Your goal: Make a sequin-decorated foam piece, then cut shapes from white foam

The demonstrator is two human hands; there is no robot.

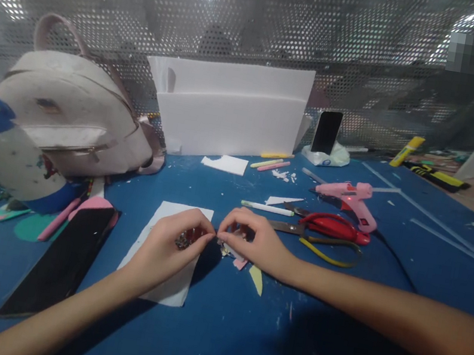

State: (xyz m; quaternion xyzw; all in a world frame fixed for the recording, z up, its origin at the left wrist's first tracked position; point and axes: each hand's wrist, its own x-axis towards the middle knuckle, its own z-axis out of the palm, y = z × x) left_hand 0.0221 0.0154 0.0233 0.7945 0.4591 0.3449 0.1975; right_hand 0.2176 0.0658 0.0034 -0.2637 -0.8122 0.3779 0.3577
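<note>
My left hand (178,243) is closed, thumb and index finger pinched together above the right edge of a white sheet of paper (168,290). Facing it, my right hand (253,241) is pinched too, its fingertips almost meeting the left ones. Whatever lies between the fingertips is too small to make out. Small dark and shiny bits show behind the left fingers. Under the right hand lie pink scraps (239,263) and other small bits, with a yellow scrap (256,280) beside them. The scissors' (294,228) blades point at the right hand.
A pink glue gun (347,197) with a cord and red-handled pliers (333,226) lie to the right. White boards (228,121) stand behind, near a propped phone (327,133). At left are a backpack (71,107), a large bottle (9,151) and a black flat case (63,260).
</note>
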